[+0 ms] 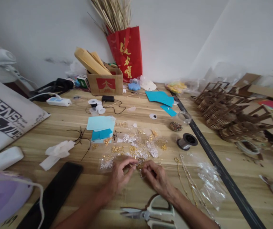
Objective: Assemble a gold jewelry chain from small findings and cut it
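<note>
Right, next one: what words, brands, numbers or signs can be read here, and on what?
"MENS": white bag; second line unclear.
"力": red bag, middle of three gold characters; others unclear.
White figure on red: carton; lettering beneath too small.
Purple item: dark marks, too blurred.
Green box: lettering too small.

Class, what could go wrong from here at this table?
The scissors lie with blades toward the left forearm, which might get nicked. The chains run beside the right forearm and could snag. The left hand and right hand are close to small gold and silver pieces, which might scatter.
</note>
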Demonstrator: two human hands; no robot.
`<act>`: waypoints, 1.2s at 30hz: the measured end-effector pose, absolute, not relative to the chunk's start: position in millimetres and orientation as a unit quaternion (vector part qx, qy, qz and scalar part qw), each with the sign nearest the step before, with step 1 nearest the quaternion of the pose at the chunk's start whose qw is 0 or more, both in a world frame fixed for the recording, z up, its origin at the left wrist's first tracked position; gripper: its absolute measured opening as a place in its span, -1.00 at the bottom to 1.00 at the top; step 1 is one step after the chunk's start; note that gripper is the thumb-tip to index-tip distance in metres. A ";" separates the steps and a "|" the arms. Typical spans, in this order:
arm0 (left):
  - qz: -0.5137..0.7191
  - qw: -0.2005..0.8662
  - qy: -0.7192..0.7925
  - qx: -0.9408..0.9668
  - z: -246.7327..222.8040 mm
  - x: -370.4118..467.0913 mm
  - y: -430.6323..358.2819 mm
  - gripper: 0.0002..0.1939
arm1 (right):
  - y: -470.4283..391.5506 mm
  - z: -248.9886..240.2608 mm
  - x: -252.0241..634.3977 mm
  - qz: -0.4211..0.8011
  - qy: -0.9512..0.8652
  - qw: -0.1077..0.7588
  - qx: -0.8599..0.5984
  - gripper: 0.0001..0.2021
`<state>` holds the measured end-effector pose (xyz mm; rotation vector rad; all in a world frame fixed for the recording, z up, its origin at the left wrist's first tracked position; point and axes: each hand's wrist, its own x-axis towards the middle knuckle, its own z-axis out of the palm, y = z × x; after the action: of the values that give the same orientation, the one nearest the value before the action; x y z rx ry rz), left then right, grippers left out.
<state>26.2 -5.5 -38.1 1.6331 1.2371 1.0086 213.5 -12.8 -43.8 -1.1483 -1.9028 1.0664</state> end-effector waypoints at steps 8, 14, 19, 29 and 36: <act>0.352 0.489 0.456 0.655 -40.1 32.9 -8.6 -0.83 | -14.3 -41.6 211.0 0.429 -0.713 0.345 -0.434 -0.84; 0.343 0.521 0.449 0.640 -34.8 31.0 -7.7 -0.93 | -14.3 -40.9 210.6 0.442 -0.703 0.351 -0.433 -0.84; 0.340 0.546 0.442 0.625 -37.5 30.1 -7.3 -0.93 | -14.8 -41.6 211.1 0.445 -0.704 0.353 -0.427 -0.85; 0.328 0.545 0.450 0.627 -29.9 29.1 -7.1 -0.83 | -13.2 -41.0 211.5 0.452 -0.702 0.349 -0.424 -0.84; 0.330 0.532 0.444 0.641 -26.3 27.9 -5.6 -0.72 | -12.1 -39.0 211.6 0.442 -0.715 0.340 -0.423 -0.81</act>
<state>27.9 -5.6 -26.3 1.5291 1.0578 0.7877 211.6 -12.1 -39.0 -1.1003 -1.8606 1.1500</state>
